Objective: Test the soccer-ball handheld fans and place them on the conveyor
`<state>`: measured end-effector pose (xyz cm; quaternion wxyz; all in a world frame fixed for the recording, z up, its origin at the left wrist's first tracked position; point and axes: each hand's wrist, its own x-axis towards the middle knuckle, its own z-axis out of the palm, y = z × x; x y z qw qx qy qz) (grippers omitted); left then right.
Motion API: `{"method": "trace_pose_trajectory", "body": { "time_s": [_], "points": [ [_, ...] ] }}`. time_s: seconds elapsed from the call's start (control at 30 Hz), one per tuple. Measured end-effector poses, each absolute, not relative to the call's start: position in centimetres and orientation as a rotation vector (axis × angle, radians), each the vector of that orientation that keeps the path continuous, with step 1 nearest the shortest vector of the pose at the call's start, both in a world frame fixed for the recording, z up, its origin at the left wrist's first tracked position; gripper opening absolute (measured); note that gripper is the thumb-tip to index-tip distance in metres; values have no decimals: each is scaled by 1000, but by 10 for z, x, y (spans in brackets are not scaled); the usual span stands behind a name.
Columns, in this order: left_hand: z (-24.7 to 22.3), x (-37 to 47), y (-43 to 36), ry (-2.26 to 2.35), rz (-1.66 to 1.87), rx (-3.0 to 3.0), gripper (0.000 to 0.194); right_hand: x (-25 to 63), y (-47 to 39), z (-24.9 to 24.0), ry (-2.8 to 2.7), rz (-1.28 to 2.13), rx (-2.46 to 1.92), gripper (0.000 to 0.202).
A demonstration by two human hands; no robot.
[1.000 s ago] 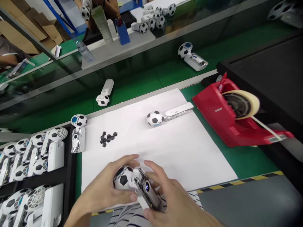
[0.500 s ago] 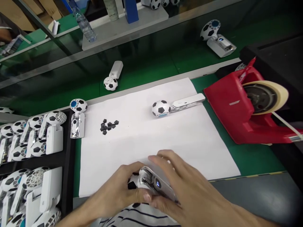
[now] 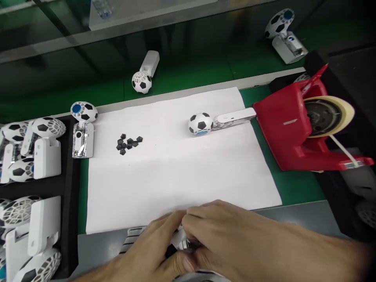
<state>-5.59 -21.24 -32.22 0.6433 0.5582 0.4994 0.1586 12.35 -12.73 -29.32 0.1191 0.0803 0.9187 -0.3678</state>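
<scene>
White paper sheet (image 3: 176, 172) on green surface (image 3: 296, 188); both hands at its near edge.
Left hand (image 3: 152, 250) and right hand (image 3: 235, 239) clamped together around small black-and-white football-patterned handheld fan (image 3: 182, 244), mostly hidden between fingers.

A green bench top (image 3: 296, 188) runs under a large white sheet of paper (image 3: 176, 172), with a grey edge strip (image 3: 293, 215) along the near side. Beyond the sheet, a pale rail (image 3: 176, 96) borders a dark green conveyor belt (image 3: 190, 74). Farther back a grey metal beam (image 3: 132, 33) crosses the view. A black foam tray (image 3: 72, 184) lies at the left and a black surface (image 3: 352, 66) at the right. The light is even, dimming toward the far edge.
</scene>
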Motion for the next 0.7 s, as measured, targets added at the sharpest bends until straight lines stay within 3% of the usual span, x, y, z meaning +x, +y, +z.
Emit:
{"method": "trace_pose_trajectory", "body": {
  "time_s": [0.17,0.33,0.5,0.6,0.7],
  "points": [
    [-324,-55,-218,1112,372,1265,50,121,-127,-285,2374,-1330,530,5],
    [-327,-58,-224,1041,354,1175,34,117,-117,-279,1947,-1384,564,14],
    [-336,-59,-228,991,366,1052,15,115,-122,-282,2037,-1396,582,13],
    [-340,-60,-226,972,426,998,22,117,-126,-285,2112,-1399,591,18],
    [-342,-63,-224,1040,432,947,42,125,-128,-290,2243,-1364,676,13]
  ]
}}
